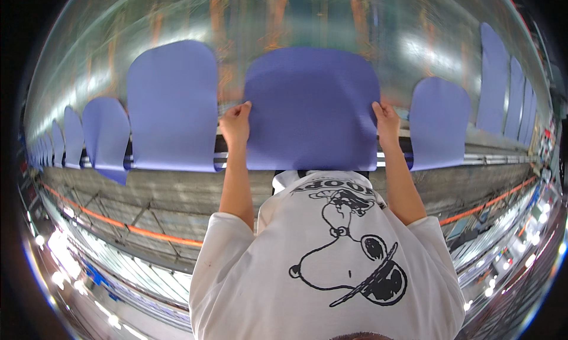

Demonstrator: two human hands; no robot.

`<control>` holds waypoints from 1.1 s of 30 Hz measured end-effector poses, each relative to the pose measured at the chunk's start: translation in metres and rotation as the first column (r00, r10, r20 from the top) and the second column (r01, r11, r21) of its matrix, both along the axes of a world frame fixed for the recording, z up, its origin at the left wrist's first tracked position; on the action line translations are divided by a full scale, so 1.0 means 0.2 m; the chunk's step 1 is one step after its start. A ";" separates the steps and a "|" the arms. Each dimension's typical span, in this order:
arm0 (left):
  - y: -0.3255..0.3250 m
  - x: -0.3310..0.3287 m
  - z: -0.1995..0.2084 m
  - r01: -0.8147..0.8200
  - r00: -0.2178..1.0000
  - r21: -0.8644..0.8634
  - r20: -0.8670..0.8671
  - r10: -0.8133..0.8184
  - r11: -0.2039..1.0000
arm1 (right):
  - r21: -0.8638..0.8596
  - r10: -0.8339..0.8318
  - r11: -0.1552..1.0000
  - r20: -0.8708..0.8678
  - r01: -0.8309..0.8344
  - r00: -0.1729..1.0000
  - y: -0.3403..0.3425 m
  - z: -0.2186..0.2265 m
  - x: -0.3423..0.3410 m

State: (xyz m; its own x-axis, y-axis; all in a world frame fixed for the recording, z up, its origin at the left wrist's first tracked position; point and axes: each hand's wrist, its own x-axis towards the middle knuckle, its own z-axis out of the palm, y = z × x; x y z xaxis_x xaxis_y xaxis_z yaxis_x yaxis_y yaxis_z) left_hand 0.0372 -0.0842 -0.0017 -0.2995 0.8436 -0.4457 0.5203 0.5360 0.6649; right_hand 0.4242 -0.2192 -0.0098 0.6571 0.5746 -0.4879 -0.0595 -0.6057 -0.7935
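A wide purple-blue sheet (312, 109) with rounded far corners lies in front of me, its near edge close to my waist. My left hand (235, 124) pinches its left edge between thumb and fingers. On the opposite edge, my right hand (387, 123) grips in the same way at about the same height. To the left of my left hand is another rounded purple-blue panel (173, 103). Beyond my right hand sits a smaller-looking one (441, 121). What the sheets are made of, I cannot tell.
A shiny greenish surface (331, 26) with orange streaks stretches out ahead. Several similar panels line its near edge leftward, one (106, 130) with a corner hanging down. More panels (493, 82) lie at the far right. A metal rail (491, 159) runs along the near side.
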 end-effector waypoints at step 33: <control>0.00 0.03 -0.01 0.023 0.999 0.023 -0.049 -0.022 0.999 | -0.210 0.129 0.974 0.235 -0.079 0.964 -0.03 0.00 0.04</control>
